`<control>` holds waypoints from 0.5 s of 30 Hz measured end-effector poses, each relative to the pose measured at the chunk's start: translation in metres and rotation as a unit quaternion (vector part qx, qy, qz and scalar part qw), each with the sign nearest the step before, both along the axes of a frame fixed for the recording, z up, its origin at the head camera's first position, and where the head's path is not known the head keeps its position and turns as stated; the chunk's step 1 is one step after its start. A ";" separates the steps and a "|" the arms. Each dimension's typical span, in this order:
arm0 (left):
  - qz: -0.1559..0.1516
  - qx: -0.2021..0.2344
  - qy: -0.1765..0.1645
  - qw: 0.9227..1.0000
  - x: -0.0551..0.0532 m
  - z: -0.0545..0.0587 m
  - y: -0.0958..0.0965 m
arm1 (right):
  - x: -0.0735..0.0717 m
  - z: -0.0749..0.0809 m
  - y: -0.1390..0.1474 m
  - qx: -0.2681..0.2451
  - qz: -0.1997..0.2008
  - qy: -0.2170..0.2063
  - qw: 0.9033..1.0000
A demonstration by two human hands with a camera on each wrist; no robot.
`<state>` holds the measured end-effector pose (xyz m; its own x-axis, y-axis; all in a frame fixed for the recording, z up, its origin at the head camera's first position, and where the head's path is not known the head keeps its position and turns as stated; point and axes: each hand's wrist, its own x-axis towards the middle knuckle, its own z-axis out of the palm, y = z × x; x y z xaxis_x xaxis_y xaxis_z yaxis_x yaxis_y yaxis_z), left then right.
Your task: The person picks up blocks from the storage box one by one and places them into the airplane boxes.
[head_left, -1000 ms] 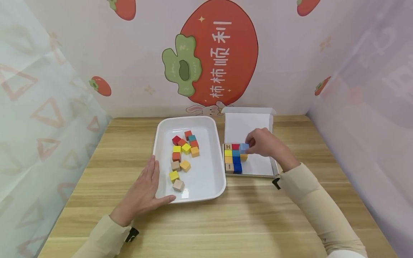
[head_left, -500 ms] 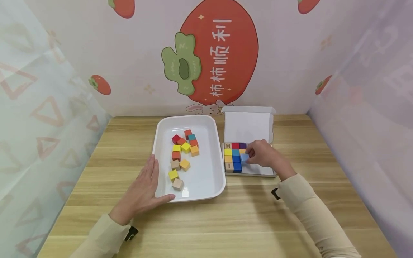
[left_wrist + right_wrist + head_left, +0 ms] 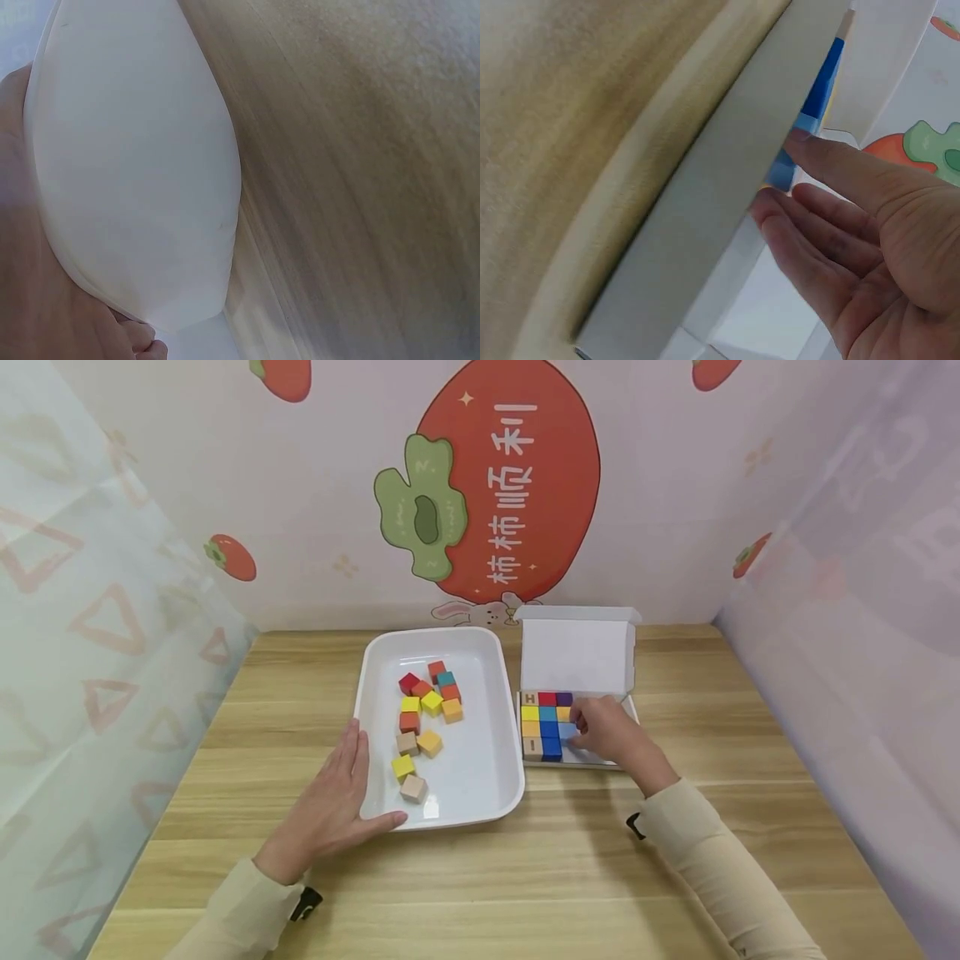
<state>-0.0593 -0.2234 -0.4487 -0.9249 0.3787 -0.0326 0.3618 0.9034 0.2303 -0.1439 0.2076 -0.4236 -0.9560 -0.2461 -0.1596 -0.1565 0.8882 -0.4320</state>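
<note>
My right hand [image 3: 609,728] pinches a light blue cube [image 3: 567,731] low inside the white cardboard box [image 3: 628,703]. The cube sits in the third column, right of the dark blue ones. In the right wrist view, the thumb [image 3: 840,161] and bent fingers are at the blue cubes, behind the box's side wall [image 3: 682,187]. My left hand [image 3: 330,802] rests spread against the near left corner of the white tray [image 3: 480,785], fingers along its side and thumb over the near rim. Several loose cubes, among them a yellow one [image 3: 403,767], lie in the tray.
The box lid [image 3: 573,656] stands raised at the back. Rows of coloured cubes, one marked H [image 3: 530,699], fill the box's left part. A wooden table [image 3: 450,893] carries both, with a patterned backdrop [image 3: 300,485] behind and at the sides.
My right hand has brought the light blue cube toward me and down into the third column. A purple cube now shows in the top row. The left hand stays on the tray.
</note>
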 end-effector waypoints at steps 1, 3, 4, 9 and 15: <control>0.000 0.000 -0.001 1.000 0.000 0.000 0.000 | 0.000 0.002 -0.001 0.008 0.003 0.001 1.000; 0.000 0.001 -0.001 1.000 0.000 -0.001 0.000 | 0.000 0.008 -0.002 0.021 0.010 0.005 1.000; -0.001 0.002 -0.001 1.000 0.000 -0.001 0.000 | -0.001 0.012 -0.004 0.026 0.015 0.008 1.000; 0.000 0.004 0.000 1.000 0.001 -0.001 0.000 | -0.010 0.038 -0.018 0.019 0.039 0.029 0.999; 0.003 0.001 0.001 1.000 0.001 -0.001 -0.001 | -0.022 0.069 -0.047 -0.030 0.070 0.042 0.996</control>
<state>-0.0587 -0.2241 -0.4493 -0.9269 0.3741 -0.0302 0.3577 0.9048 0.2312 -0.1656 0.1610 -0.3543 -0.9211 -0.3843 -0.0616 -0.3147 0.8285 -0.4632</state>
